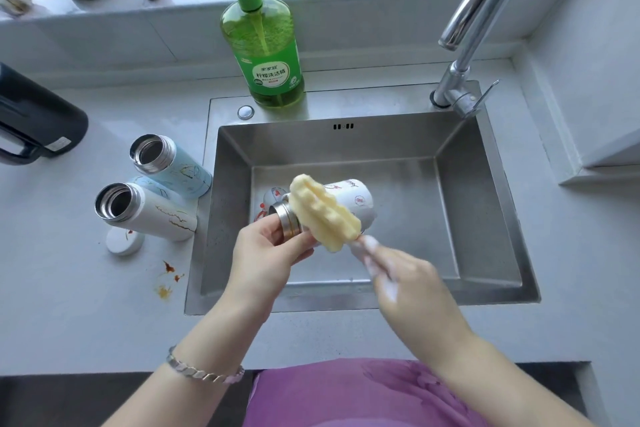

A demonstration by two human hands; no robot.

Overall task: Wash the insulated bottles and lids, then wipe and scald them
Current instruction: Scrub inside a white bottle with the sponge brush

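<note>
Our left hand (pixel 266 253) curls its fingers round the steel neck of the white bottle (pixel 353 199), holding it on its side over the sink (pixel 485 218). Our foamy right hand (pixel 405 282) grips the handle of the yellow sponge brush (pixel 322 215), whose head lies against the bottle just beyond those fingertips. Well left of our left fingers, a blue bottle (pixel 180 166), a gold-veined bottle (pixel 156 215) and a lid (pixel 123 241) sit on the counter (pixel 69 288).

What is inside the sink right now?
In the sink, the left hand holds a white bottle and the right hand a yellow sponge brush. They cover most of a red-patterned white piece behind them.
</note>
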